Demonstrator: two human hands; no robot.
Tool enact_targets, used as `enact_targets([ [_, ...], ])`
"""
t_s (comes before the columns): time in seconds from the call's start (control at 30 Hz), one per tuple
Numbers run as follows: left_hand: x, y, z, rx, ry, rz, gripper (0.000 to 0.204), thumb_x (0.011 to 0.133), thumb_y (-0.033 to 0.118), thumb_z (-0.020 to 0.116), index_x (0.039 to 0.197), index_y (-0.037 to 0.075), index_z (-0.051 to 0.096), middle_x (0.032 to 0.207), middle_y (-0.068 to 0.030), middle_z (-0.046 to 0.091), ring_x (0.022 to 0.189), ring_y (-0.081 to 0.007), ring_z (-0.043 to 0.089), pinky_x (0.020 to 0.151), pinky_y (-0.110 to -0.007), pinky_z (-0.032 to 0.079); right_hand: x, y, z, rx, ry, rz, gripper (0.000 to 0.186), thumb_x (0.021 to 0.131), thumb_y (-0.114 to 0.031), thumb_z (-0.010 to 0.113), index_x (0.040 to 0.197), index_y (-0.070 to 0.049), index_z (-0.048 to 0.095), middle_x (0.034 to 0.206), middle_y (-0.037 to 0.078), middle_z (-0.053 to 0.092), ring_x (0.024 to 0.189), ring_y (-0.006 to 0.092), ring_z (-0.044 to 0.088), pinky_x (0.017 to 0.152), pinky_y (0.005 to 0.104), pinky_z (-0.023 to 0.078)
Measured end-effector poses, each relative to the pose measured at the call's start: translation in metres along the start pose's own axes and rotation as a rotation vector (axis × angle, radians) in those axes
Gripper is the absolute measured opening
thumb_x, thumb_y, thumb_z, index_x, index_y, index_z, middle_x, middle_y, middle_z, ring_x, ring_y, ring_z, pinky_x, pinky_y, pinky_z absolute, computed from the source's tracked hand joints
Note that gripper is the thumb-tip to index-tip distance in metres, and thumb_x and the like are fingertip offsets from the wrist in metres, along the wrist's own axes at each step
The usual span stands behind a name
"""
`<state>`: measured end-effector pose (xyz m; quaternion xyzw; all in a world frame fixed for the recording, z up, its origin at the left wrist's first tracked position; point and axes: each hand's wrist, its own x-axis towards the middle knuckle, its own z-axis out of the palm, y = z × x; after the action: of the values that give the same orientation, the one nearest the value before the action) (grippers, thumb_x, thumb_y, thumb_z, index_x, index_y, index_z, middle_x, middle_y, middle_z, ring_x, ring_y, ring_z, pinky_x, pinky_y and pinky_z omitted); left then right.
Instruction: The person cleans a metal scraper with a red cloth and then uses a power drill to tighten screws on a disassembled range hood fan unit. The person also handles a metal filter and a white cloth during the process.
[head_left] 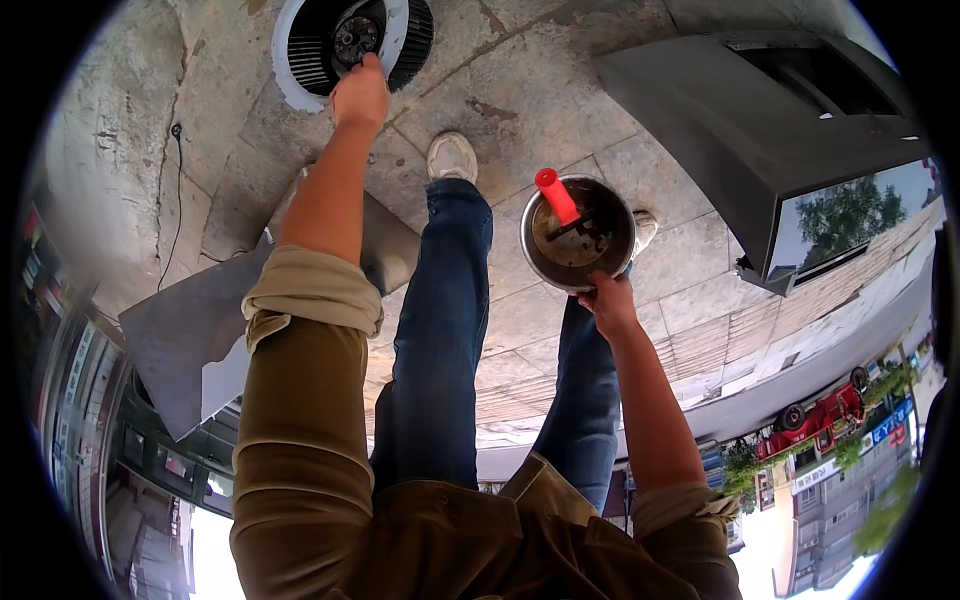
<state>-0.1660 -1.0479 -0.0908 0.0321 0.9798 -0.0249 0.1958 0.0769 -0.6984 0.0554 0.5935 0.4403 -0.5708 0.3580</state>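
Note:
My left hand (360, 95) reaches down to a round blower fan (415, 45) with black vanes and a pale ring, on the ground at the upper left. Its fingers are curled in at the dark hub (355, 40); what they pinch, if anything, is hidden. With my right hand (608, 300) I grip the near rim of a metal bowl (630, 225). Murky brown liquid (572, 256) with dark bits lies in it. A tool with a red handle (557, 196) leans inside the bowl, its dark lower end in the liquid.
A large dark range hood housing (720, 120) with a glossy panel (835, 220) stands at the right. Bent metal sheets (200, 315) lie left of my legs. A black cord (180, 195) runs over the stained stone paving (520, 110). My shoes (452, 157) are close to the bowl and fan.

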Motion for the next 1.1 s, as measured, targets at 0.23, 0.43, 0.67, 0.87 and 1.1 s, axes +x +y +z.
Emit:
enact_targets([
  [0.23, -0.027, 0.023, 0.028, -0.068, -0.158, -0.07, 0.045, 0.076, 0.021, 0.063, 0.114, 0.008, 0.044, 0.112, -0.016, 0.055, 0.102, -0.0316, 0.056, 0.077, -0.046, 0.048, 0.026, -0.02, 0.012, -0.102, -0.032, 0.021, 0.026, 0.078, -0.002, 0.045, 0.102, 0.008, 0.047, 0.081, 0.016, 0.06, 0.058, 0.02, 0.061, 0.043, 0.0245, 0.046],
  [0.43, -0.054, 0.058, -0.032, -0.417, 0.131, -0.005, 0.081, 0.07, 0.038, 0.073, 0.135, 0.01, 0.033, 0.126, -0.0129, 0.046, 0.109, -0.0305, 0.051, 0.085, -0.039, 0.046, 0.044, -0.036, 0.022, -0.248, -0.039, -0.051, 0.023, 0.079, -0.003, 0.044, 0.098, 0.009, 0.05, 0.078, 0.016, 0.062, 0.059, 0.0197, 0.062, 0.045, 0.0256, 0.046],
  [0.67, -0.117, 0.129, -0.037, -0.742, -0.327, 0.165, 0.057, 0.072, 0.024, 0.072, 0.122, 0.013, 0.048, 0.111, -0.0103, 0.054, 0.096, -0.0299, 0.057, 0.079, -0.038, 0.047, 0.083, -0.037, 0.029, -0.377, 0.005, -0.086, 0.024, 0.081, -0.006, 0.051, 0.097, 0.011, 0.049, 0.077, 0.018, 0.062, 0.053, 0.0213, 0.062, 0.042, 0.0274, 0.047],
  [0.87, -0.146, 0.157, -0.053, -0.811, -0.143, 0.19, 0.035, 0.068, 0.016, 0.072, 0.098, 0.009, 0.057, 0.088, -0.0089, 0.055, 0.081, -0.0301, 0.058, 0.069, -0.037, 0.047, 0.098, -0.039, 0.016, -0.514, 0.009, -0.099, 0.021, 0.079, -0.004, 0.051, 0.092, 0.012, 0.05, 0.075, 0.019, 0.062, 0.051, 0.0228, 0.063, 0.039, 0.0278, 0.048],
  [1.1, -0.223, 0.119, -0.13, -1.151, 0.098, -0.007, 0.025, 0.078, 0.008, 0.065, 0.099, 0.005, 0.052, 0.096, -0.0111, 0.055, 0.094, -0.024, 0.057, 0.083, -0.034, 0.045, 0.096, -0.043, 0.01, -0.552, -0.06, -0.126, 0.018, 0.075, -0.002, 0.05, 0.084, 0.014, 0.053, 0.07, 0.019, 0.061, 0.05, 0.0241, 0.063, 0.039, 0.0285, 0.048],
])
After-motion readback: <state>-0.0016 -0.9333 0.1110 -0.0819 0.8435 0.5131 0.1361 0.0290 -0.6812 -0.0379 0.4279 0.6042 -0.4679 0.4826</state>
